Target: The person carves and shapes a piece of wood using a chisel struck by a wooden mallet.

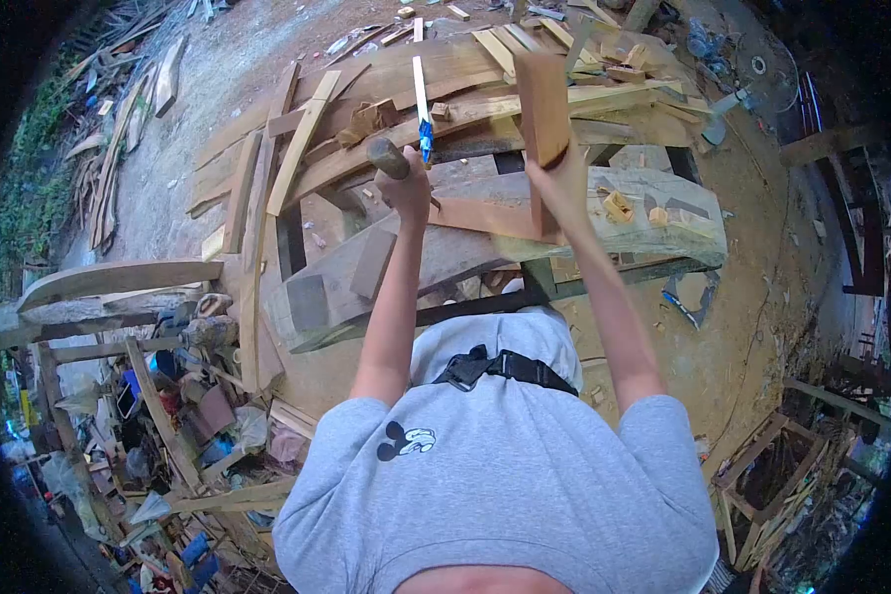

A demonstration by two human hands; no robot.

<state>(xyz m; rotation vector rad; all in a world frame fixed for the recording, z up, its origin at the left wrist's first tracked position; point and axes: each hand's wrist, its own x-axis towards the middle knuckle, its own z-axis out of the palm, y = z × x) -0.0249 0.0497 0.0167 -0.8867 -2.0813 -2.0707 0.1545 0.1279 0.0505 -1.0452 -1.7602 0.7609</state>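
Note:
My left hand (406, 186) is closed around a chisel (388, 156), its round wooden handle end pointing up at me. A bit of the blade shows below the fist, beside a reddish wooden board (495, 217) lying on the bench. Raised at the right, my right hand (561, 188) grips a blocky wooden mallet (544, 111), slightly blurred; its handle is hidden by the hand. Under that hand a short reddish piece of wood (542, 216) stands at the board's end. Beside my left forearm, a flat wooden block (373, 263) leans on the bench.
The thick plank bench (653, 233) spans in front of me, with wood offcuts (618, 206) on it. Behind lie long boards (307, 139) and a blue-handled tool (426, 139). A handsaw (681, 307) lies right, a fan (759, 65) stands far right, and clutter (218, 406) fills the left.

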